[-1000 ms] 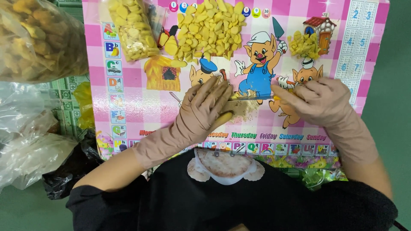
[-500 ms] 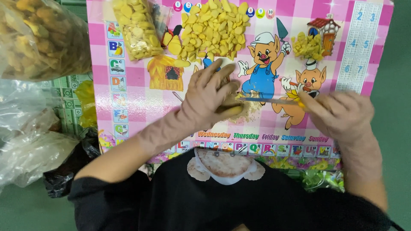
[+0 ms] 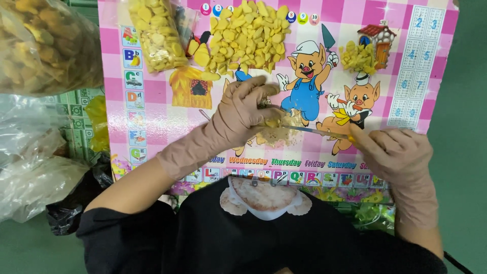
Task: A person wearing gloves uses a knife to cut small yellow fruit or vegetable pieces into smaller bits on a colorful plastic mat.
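My left hand, in a tan glove, presses a small yellow piece onto a pink checked mat with cartoon pigs. My right hand, also gloved, grips the yellow handle of a thin knife. Its blade reaches left to the piece under my left fingers. Pale crumbs and peelings lie on the mat around the blade.
A big heap of cut yellow pieces lies at the top of the mat, with a clear bag of them to its left and a small heap to the right. A large filled bag and crumpled plastic bags sit at left.
My right hand has slid right and down, drawing the knife with it. My left hand has stayed on the piece and shifted slightly.
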